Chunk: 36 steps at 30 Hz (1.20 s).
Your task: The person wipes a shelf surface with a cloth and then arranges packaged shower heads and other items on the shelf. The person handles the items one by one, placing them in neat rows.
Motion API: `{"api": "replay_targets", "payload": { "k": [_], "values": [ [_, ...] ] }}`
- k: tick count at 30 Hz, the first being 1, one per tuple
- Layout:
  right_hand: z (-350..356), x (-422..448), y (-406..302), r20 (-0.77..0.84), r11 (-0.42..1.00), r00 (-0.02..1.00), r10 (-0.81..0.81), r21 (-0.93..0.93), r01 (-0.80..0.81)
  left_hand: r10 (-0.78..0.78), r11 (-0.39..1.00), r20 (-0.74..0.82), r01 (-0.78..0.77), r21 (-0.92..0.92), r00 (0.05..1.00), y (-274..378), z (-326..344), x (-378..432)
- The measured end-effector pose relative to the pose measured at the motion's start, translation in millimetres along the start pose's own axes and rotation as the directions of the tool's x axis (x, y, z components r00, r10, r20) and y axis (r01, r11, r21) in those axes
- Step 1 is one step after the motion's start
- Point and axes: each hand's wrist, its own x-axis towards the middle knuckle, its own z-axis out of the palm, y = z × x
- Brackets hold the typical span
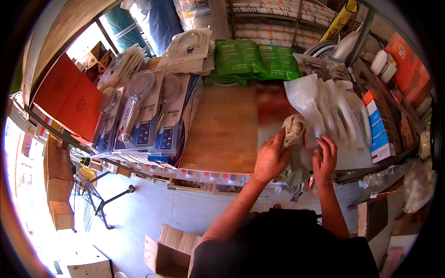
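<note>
My left hand [273, 156] grips a crumpled tan cloth [293, 130]; its greenish-grey lower part hangs over the shelf's front edge. To the right, my right hand [324, 158] has its fingers apart, fingertips at the lower end of a bubble-wrapped item [306, 97]. Whether they press on it I cannot tell. More wrapped items [339, 114] lie in a row beside it. Left of my hands is a bare brown board [222, 128]. Packaged shower heads [139, 111] stand at the left, and green plastic packets [240, 59] lie at the back.
An orange box [69, 97] stands at the far left, and a blue and white box [379, 128] at the right. Clear bags with coiled hoses [187, 45] lie at the back. On the floor are an open cardboard box [174, 250] and a black metal frame [104, 205].
</note>
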Motion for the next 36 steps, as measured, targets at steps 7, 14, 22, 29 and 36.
{"api": "replay_targets", "payload": {
  "k": [7, 14, 22, 29, 36],
  "values": [
    [-1.1, 1.5, -5.1, 0.021, 1.0, 1.0, 0.002, -0.021, -0.001, 0.015, 1.0, 0.016, -0.015, -0.004, 1.0, -4.6, 0.2, -0.4],
    [-3.0, -5.5, 3.6, -0.009, 1.0, 1.0, -0.008, 0.02, 0.008, 0.0, 1.0, -0.008, 0.001, 0.03, 1.0, 0.5, 5.4, -1.0],
    [-6.3, -4.5, 0.9, -0.01, 0.991, 0.997, -0.073, 0.113, 0.073, -0.03, 0.998, -0.074, 0.034, 0.054, 0.997, 1.7, 8.2, -4.1],
    [-13.1, -3.8, 1.1, 0.036, 0.983, 0.993, -0.111, 0.154, 0.104, -0.06, 0.997, -0.146, 0.066, 0.038, 0.987, 13.1, 6.7, -1.7],
    [-17.0, -3.0, -2.1, 0.082, 0.968, 0.987, -0.138, 0.221, 0.117, -0.004, 0.996, -0.194, 0.021, 0.086, 0.981, 8.3, 8.6, -0.4]
  ]
}}
